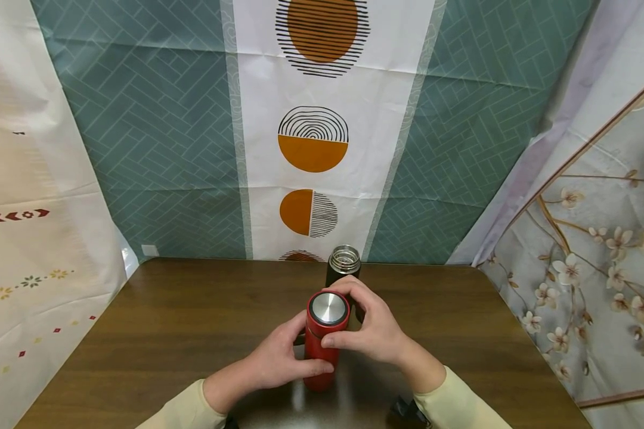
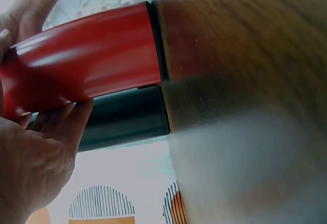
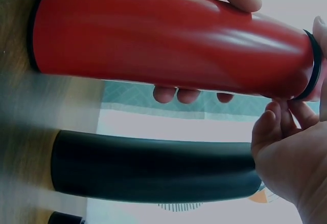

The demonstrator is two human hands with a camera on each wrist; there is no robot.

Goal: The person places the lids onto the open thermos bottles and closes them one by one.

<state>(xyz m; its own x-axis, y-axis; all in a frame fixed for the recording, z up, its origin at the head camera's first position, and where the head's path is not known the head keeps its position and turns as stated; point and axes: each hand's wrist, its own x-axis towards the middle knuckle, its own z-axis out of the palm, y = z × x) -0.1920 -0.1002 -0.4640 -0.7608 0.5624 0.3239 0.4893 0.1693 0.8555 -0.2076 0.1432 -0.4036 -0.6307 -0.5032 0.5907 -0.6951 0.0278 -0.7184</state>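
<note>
A red thermos with a silver-topped lid stands upright on the wooden table. My left hand grips its body, with the thumb on the near side and fingers wrapped behind. Higher up, my right hand holds the lid between the thumb and fingers, around the dark ring near the top. Just behind stands a black thermos; its steel threaded mouth is uncovered. In the left wrist view the fingers of my left hand overlap the black thermos.
A small black object sits on the table past the black thermos, cut off by the frame edge. The brown table ends at a hanging patterned cloth. Floral cloth hangs along the right side.
</note>
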